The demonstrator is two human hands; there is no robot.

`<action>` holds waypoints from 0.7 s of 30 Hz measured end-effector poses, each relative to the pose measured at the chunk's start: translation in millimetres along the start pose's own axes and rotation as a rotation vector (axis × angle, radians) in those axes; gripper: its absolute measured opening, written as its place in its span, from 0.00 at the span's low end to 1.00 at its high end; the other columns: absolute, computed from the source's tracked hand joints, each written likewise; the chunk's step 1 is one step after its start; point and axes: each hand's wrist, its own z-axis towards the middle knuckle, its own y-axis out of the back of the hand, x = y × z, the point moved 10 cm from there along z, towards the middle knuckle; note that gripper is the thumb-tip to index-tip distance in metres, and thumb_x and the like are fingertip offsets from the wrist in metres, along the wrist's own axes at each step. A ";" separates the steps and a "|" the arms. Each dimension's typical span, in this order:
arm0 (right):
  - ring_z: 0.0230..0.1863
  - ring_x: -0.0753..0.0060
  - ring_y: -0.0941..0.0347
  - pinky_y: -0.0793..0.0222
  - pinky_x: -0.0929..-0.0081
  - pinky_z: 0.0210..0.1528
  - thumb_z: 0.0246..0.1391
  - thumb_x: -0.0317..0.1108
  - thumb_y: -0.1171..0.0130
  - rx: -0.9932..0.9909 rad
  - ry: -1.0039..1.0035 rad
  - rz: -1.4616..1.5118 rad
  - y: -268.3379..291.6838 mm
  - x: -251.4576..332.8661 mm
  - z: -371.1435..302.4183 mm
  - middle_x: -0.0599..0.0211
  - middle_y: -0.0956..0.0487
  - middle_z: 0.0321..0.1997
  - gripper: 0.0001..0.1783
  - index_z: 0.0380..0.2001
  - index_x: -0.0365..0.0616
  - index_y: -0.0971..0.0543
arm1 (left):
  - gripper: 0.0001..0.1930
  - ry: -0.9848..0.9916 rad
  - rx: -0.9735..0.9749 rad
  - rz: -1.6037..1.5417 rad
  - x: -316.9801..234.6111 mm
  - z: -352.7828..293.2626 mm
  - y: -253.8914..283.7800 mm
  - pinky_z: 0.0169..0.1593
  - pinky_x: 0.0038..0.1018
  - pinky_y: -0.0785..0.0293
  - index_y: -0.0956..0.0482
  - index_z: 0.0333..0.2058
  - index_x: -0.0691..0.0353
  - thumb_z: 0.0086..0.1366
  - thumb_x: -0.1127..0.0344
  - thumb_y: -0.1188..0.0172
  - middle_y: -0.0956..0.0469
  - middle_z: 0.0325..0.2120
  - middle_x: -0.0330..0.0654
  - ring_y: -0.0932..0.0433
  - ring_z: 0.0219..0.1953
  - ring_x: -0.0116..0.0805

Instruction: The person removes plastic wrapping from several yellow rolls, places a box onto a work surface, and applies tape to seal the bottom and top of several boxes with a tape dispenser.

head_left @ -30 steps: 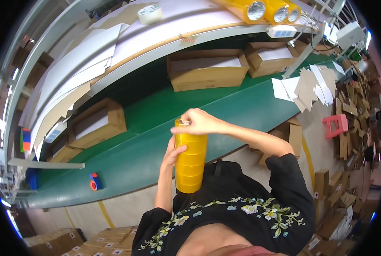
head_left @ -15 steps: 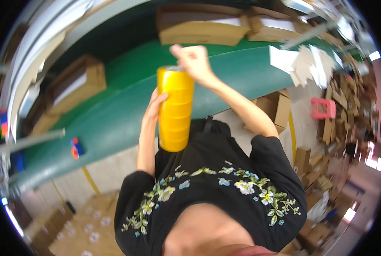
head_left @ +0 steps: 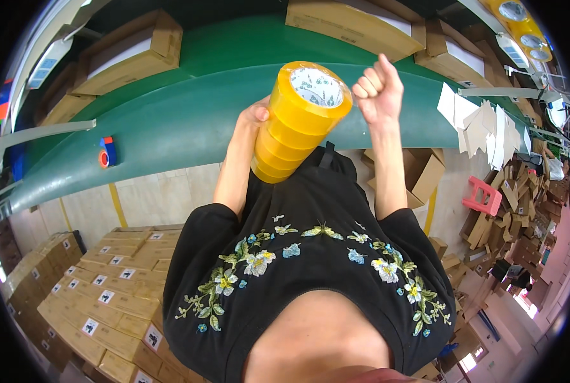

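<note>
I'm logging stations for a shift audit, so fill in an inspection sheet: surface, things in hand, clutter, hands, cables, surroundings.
Surface: green belt, bearing a small red-and-blue object.
Things in hand: stack of yellow tape rolls, top roll's white core showing.
Clutter: loose cardboard sheets overlapping at right.
Hands: left hand grips the stack's side; right hand beside its top, fingers curled, contact unclear.
Cables: power strip at upper left; cord routing unclear.
Surroundings: stacked cartons lower left; red stool at right.
</note>
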 end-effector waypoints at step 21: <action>0.14 0.85 0.45 0.50 0.86 0.16 0.58 0.61 0.64 0.382 -0.279 -1.142 -68.5 -51.1 23.8 0.70 0.28 0.32 0.30 0.40 0.43 0.29 | 0.31 -0.091 -0.157 0.335 -46.6 -24.7 -59.0 0.37 0.37 0.29 0.33 0.45 0.68 0.61 0.41 0.57 0.26 0.26 0.56 0.25 0.31 0.47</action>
